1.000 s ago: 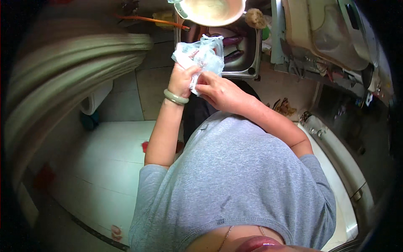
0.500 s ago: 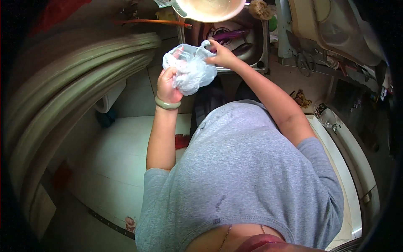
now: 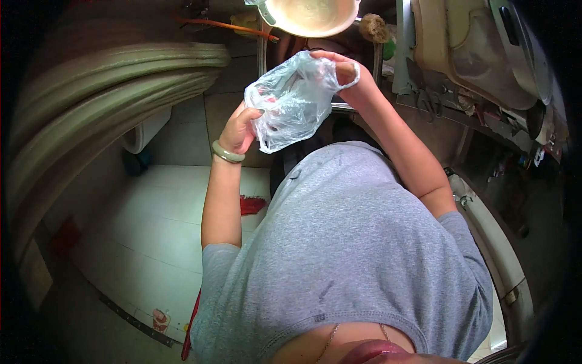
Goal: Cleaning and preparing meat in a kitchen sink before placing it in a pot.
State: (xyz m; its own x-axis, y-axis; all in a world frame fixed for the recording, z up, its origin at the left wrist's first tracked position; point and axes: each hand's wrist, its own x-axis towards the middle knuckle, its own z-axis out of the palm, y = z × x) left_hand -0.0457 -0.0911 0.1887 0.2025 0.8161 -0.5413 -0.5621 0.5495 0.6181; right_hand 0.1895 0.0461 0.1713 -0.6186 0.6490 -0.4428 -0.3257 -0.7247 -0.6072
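A thin, clear-white plastic bag [image 3: 297,100] is stretched out in front of me, near the edge of the metal sink. My left hand [image 3: 240,128], with a pale bangle at its wrist, grips the bag's left side, thumb on top. On the other side my right hand [image 3: 351,79] holds the bag at a loop handle, with fingers along its upper edge. A faint red patch shows at the bag's left part; whether it is print or something inside, I cannot tell.
A cream basin [image 3: 312,13] stands over the far side of the sink [image 3: 377,64]. Beside it lies a brown scrubber [image 3: 373,28]. Scissors [image 3: 429,104] hang at the right, below several cutting boards [image 3: 461,42]. An orange hose [image 3: 227,26] runs at the back left.
The bag has gone from bunched up to spread wider. My hands have moved farther apart, the right one to the right. The purple things seen in the sink are now mostly hidden.
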